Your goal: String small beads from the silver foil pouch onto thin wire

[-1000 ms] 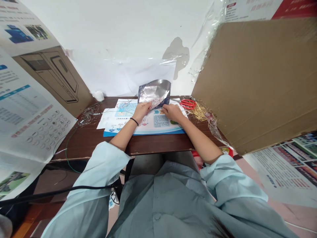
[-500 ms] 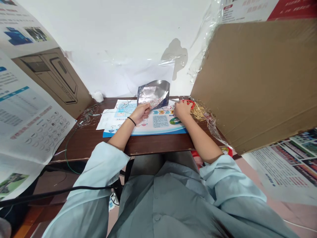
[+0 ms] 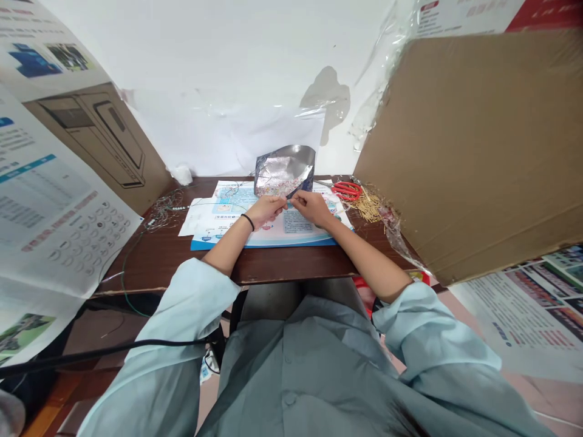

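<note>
My left hand [image 3: 268,210] is closed in a pinch above the printed sheets. A thin thread [image 3: 218,201] runs from the left of the table to this hand and seems to be held in it. Fingertip to fingertip with it is my right hand [image 3: 312,207], also pinched. Whatever small thing lies between the right fingers is too small to make out. Just behind both hands an opened silver-lined pouch [image 3: 285,170] holds many small pale and pink beads. Red-handled scissors [image 3: 347,191] lie to the right of my right hand.
Printed sheets [image 3: 218,233] cover the table's middle. A pile of gold-coloured thin sticks [image 3: 367,206] lies by the cardboard [image 3: 464,139] on the right. Tangled clear thread [image 3: 159,215] and a white lump [image 3: 182,175] are at left. A white wall stands behind.
My right hand has left the scissors and moved left to meet my left hand in front of the pouch. The scissors now lie uncovered. My left hand has shifted slightly lower.
</note>
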A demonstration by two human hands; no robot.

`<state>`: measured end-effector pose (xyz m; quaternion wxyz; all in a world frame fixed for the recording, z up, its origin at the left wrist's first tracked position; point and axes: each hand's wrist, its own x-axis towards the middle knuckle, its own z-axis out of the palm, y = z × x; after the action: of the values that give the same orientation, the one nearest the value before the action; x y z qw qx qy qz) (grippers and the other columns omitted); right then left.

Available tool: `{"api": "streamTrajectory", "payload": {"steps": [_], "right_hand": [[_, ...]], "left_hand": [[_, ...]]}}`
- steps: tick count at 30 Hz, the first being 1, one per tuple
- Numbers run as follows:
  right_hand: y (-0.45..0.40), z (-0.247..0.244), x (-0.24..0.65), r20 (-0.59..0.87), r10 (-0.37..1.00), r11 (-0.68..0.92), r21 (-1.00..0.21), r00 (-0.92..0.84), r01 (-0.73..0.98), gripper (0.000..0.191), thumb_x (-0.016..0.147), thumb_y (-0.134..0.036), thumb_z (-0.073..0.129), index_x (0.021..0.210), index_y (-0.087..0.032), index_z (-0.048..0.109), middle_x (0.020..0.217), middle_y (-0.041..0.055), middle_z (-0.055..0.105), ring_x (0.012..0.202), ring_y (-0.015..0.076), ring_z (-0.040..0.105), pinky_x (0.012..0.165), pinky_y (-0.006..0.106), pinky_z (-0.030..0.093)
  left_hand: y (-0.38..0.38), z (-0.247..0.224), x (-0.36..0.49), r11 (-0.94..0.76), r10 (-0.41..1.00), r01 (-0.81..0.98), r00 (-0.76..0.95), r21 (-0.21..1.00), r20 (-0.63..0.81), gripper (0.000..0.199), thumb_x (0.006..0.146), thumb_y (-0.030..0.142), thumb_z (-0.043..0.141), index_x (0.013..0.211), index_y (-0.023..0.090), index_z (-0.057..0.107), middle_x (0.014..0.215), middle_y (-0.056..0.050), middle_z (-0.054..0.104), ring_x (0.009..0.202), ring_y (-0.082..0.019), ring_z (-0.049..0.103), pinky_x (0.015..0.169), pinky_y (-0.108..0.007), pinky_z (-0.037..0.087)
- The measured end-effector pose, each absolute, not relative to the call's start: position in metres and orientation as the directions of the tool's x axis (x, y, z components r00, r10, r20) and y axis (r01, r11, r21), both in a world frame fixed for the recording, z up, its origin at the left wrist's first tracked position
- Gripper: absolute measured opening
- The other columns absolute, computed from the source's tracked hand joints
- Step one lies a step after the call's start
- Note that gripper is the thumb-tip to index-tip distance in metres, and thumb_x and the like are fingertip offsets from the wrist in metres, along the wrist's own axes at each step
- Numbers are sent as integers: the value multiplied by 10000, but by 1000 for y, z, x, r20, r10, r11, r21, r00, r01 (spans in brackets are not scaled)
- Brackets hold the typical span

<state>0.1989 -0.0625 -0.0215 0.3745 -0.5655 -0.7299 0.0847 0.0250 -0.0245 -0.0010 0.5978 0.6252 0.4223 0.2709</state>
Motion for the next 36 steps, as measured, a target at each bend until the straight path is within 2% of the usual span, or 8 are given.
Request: {"api": "streamTrajectory", "payload": {"steps": [7,12,16,20,23,26,31,36], "right_hand": [[-63,-16,207,422,886,21,-446,190,895,230,915,-301,502,847,-187,690,782,61,680,725,194,553,621,281,296],[-63,-14,212,378,882,-94,-441,280,893,249,926,-314,487,921,-189,703,867,107,714,785,235,589,643,302,350],[-63,-13,215,340,920,-62,-363,194,930,267,942,-300,465,953,-185,705,953,124,721,876,255,609,694,319,388],[-63,-13,214,360,931,165,-249,-67,954,292,960,-290,460,946,-161,722,1085,149,710,1077,282,591,884,374,411],[-61,-17,210,429,881,365,-342,-202,866,317,967,-318,474,1125,-150,691,1220,149,681,1188,275,565,1002,399,392],[-59,-22,203,457,850,495,-525,-262,692,403,965,-374,471,1265,-144,610,1272,146,659,1156,235,596,974,360,441],[-56,-27,199,438,875,471,-668,-206,576,365,922,-420,493,1092,-157,681,1092,102,703,932,181,622,827,299,468],[-55,-30,201,363,918,386,-730,-159,565,263,850,-350,548,930,-157,708,788,26,677,690,135,528,664,252,405]], "left_hand": [[-21,0,23,64,859,192,489,979,-152,213,895,219,614,710,119,642,510,36,433,399,-41,318,390,-190,210],[-21,2,23,62,866,201,477,978,-153,202,910,117,540,739,115,647,522,27,474,394,-43,351,394,-188,211],[-22,1,25,58,870,231,466,971,-163,215,869,36,499,723,119,633,532,16,517,414,-52,407,418,-185,258],[-24,0,26,21,872,247,469,969,-139,174,830,19,506,761,132,619,519,26,533,413,-61,419,431,-197,271],[-27,0,26,-40,882,252,464,967,-84,113,832,47,547,824,159,563,526,34,564,426,-77,473,442,-201,291],[-28,-1,26,-54,864,239,498,970,-74,123,862,107,583,870,184,487,560,33,602,431,-88,525,429,-200,271],[-23,-6,25,-28,813,191,575,981,-89,157,904,226,615,905,181,464,690,-8,683,456,-85,583,418,-193,256],[-23,-7,27,-19,828,218,551,976,-107,127,935,219,578,926,175,460,713,-18,701,458,-89,596,425,-187,276]]}}
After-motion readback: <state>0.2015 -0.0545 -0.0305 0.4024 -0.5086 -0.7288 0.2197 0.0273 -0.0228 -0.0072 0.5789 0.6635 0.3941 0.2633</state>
